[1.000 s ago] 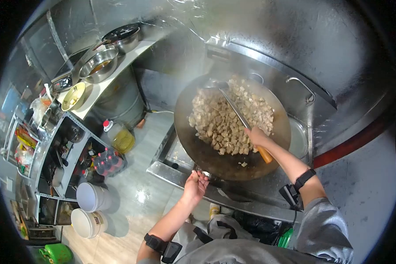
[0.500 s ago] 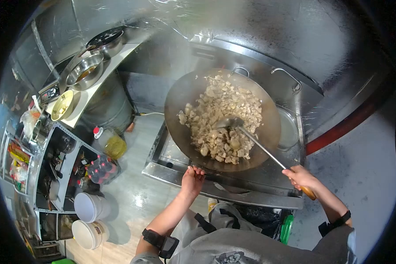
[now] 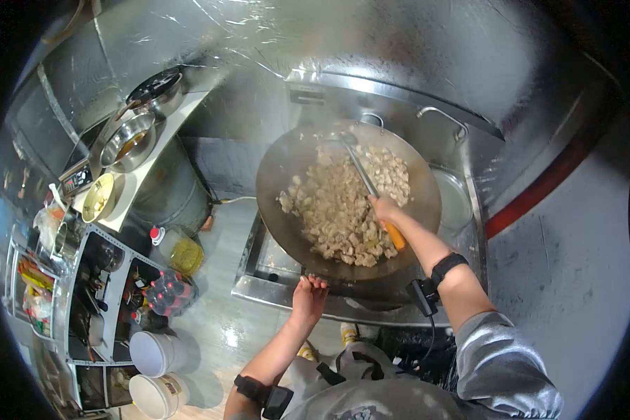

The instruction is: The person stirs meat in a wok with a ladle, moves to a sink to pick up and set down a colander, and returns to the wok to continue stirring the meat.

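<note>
A large wok [image 3: 276, 164] sits on the steel stove, holding many small pieces of cooked, pale brown meat [image 3: 343, 203]. My right hand [image 3: 383, 208] is closed round a long metal ladle [image 3: 359, 166] with an orange grip end. The ladle's bowl lies at the far side of the meat, near the wok's back wall. At the wok's near edge, my left hand [image 3: 308, 297] has its fingers curled against the rim; the exact spot they grip is partly hidden. Steam blurs the food.
A tap [image 3: 444, 119] rises behind the wok on the right. On the left, a shelf [image 3: 147, 171] carries metal bowls [image 3: 128, 143] and a yellow bowl [image 3: 99, 198]. An oil jug [image 3: 180, 250], bottles [image 3: 169, 292] and white buckets [image 3: 156, 352] stand on the floor.
My right hand has pushed the ladle forward and left, from the middle of the meat to the wok's far side. My left hand stays at the near rim. The view has shifted slightly.
</note>
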`<state>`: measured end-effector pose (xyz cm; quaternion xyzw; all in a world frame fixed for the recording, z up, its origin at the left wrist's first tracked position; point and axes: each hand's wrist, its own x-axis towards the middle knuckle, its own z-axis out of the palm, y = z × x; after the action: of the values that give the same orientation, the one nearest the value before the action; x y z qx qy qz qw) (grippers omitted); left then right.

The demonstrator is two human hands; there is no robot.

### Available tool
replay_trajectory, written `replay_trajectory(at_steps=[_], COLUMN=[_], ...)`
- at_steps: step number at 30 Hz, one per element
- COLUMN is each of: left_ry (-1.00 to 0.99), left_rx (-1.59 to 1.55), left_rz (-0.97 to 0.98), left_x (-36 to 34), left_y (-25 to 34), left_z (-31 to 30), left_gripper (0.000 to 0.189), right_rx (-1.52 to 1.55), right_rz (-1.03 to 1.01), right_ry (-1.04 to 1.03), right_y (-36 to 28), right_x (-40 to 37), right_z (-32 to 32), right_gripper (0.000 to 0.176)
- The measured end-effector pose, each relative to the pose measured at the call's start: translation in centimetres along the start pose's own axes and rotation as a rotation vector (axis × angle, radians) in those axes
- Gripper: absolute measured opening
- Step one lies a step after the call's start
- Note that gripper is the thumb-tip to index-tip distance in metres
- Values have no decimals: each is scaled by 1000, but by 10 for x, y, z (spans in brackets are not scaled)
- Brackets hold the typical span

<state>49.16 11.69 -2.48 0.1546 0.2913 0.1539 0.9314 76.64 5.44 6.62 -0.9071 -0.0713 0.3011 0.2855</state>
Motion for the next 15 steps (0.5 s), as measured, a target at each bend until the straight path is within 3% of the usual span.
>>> replay_trajectory(at_steps=[4,6,8,14,15], left_ry=[-100,-86,-89,-115,-103], left_rx=[-25,-48,-51,-68,-59], left_rz=[26,10,4,1,-3], left_x=[7,4,4,9,8], left_y=[1,5,6,5,4], left_z=[-3,2,0,-3,-2], left_gripper=[31,28,28,29,29], right_rx=[-123,-75,-47,226,184], right_rz=[-75,51,38,164,125], right_ry=[-42,-160,-212,-238,-146], right_y=[61,84,103,100,96], right_x=[-35,-72,-116,-227,-232], right_z=[5,-5,-20,-103,-110], right_gripper=[47,47,45,45,46])
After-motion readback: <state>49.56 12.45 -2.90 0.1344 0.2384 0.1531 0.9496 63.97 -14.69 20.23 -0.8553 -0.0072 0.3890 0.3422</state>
